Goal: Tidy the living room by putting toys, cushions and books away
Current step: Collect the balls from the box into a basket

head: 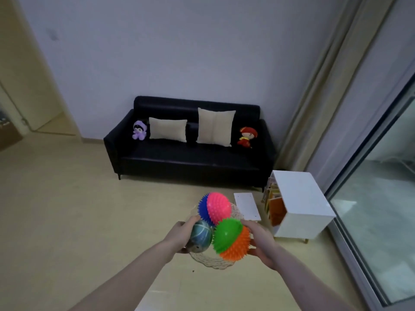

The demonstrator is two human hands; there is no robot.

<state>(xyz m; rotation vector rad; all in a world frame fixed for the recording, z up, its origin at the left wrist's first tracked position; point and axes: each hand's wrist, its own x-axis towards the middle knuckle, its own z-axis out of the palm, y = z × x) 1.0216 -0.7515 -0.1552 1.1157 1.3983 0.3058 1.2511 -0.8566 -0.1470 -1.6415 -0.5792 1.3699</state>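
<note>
Both hands, left (pixel 179 235) and right (pixel 261 240), grip opposite sides of my woven basket (pixel 211 261) of spiky rubber balls (pixel 219 207); white bookshelf cabinet (pixel 301 203) sits just beyond, right-hand side.

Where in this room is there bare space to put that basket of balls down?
The white cabinet top is bare, as is the wide floor left of the basket and in front of the sofa. The sofa's front seat strip is free; its back is crowded with two cushions and two plush toys.
</note>
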